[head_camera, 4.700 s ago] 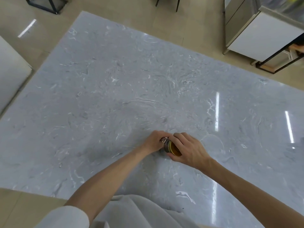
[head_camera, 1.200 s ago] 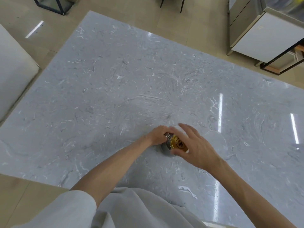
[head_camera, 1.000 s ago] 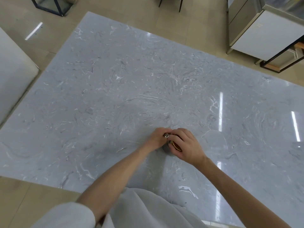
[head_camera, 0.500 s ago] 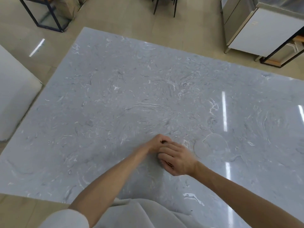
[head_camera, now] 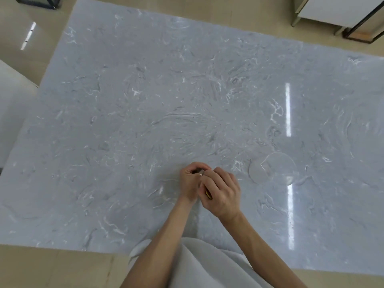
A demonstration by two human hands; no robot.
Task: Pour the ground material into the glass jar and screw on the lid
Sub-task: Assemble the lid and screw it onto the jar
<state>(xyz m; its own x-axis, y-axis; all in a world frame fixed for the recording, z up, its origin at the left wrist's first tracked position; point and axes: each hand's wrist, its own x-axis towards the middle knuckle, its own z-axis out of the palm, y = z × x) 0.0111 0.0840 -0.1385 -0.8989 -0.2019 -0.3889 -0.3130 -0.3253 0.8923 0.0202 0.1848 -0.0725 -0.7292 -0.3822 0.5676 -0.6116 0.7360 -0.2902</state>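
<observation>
Now our left hand point(head_camera: 190, 183) wraps the glass jar point(head_camera: 200, 173), and our right hand point(head_camera: 221, 192) cups the gold lid point(head_camera: 208, 194) from five o'clock. Jar stands upright between both hands, right hand on top.

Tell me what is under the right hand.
Under the right hand only a gold sliver of the lid shows. The left hand grips beside it. The jar and its contents are covered, on the marble table.
</observation>
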